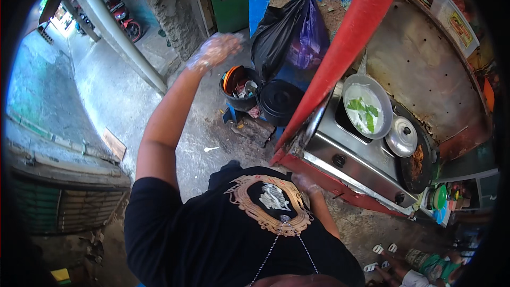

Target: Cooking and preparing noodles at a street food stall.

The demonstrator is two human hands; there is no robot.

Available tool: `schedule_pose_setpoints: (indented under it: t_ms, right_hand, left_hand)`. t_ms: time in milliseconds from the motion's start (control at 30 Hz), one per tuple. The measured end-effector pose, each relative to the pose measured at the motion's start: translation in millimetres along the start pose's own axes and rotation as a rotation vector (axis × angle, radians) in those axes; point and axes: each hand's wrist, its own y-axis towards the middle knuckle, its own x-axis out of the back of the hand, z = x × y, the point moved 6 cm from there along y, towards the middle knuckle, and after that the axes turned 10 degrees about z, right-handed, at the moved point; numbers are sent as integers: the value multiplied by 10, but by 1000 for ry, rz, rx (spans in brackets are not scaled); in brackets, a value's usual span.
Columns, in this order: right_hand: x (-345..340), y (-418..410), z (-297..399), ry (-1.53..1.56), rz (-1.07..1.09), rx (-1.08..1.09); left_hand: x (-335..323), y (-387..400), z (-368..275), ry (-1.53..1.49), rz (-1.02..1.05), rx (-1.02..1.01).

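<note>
My left hand [219, 50], in a clear plastic glove, is raised at the upper left beyond a black bucket [243, 101]; motion blurs its fingers. My right hand [306, 183], also in clear plastic, is low beside my black shirt and the red stand's edge; its fingers are partly hidden. On the steel gas stove [354, 155] sits a pan [386, 117] of pale liquid with green leaves [364, 113]. A small lidded metal pot [401, 136] stands beside it, next to a dark round griddle [406, 179] bearing brown bits.
A red post [342, 52] slants past the stove. Black [279, 36] and purple [308, 38] plastic bags hang on the blue wall. A black round lid or pot [280, 101] is beside the bucket. A white spoon [211, 149] lies on the concrete floor. People [432, 265] are at the lower right.
</note>
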Motion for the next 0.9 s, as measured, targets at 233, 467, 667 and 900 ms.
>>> schedule_pose_setpoints:
  t_ms: [233, 467, 667, 900]
  right_hand:
    - [-1427, -199, -625, 173, 125, -533]
    - [-1909, 170, 189, 472, -91, -821]
    - [-1545, 564, 1096, 552, -134, -779]
    - [-1432, 675, 1104, 609, 157, -891]
  left_hand:
    - [-124, 2040, -813, 288, -124, -398]
    - [-375, 3146, -876, 253, -14, -486]
    - [-281, 3255, -561, 31, -40, -588]
    - [-255, 3463, -502, 150, -243, -716]
